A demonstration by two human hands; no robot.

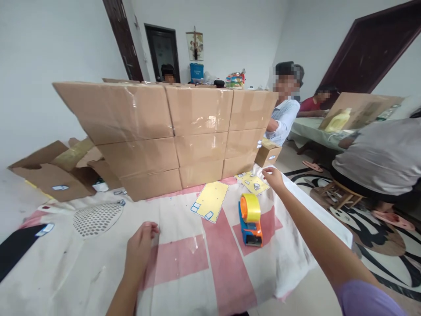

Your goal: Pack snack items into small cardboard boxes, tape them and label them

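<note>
Facing stacked brown cardboard cartons, glossy with clear tape, left hand and right hand curled, can't tell whether gripping anything.

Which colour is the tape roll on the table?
The tape roll is yellow; the head view shows it best.

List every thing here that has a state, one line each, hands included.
Left hand: fingers curled, nothing visibly held
Right hand: fingers bent, nothing visibly held
Tape dispenser: loaded with yellow tape, on the cloth
Stacked boxes: three high, clear tape on upper faces
Left-side box: open
Tablecloth: spread, creased
Wooden stool: sat on
</note>
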